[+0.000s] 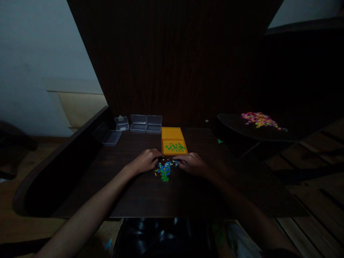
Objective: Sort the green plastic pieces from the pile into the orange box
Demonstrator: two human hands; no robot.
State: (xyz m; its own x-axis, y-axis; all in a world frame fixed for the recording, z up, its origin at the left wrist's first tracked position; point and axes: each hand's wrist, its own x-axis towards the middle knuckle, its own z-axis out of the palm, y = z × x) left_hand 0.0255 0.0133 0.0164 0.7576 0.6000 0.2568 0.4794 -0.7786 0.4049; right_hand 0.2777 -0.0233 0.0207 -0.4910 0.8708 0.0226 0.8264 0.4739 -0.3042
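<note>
A small pile of blue, green, white and yellow plastic pieces, like tiny building bricks [165,169], lies on the dark table between my hands. My left hand [148,160] rests at the pile's left edge, fingers curled and drawn together; whatever is at its fingertips is too small to make out. On the other side, my right hand [192,163] reaches in with its index finger stretched out and a gap to the thumb, close to a few white and blue pieces. Just beyond both hands, an open yellow box [174,154] holds scattered green pieces [176,147].
Clear plastic cases with raised lids [146,128] stand along the back, with a smaller case [122,125] and another clear case [111,138] to the left. Pink and yellow pieces [259,119] are heaped on a side shelf. A raised dark side panel [64,157] borders the table.
</note>
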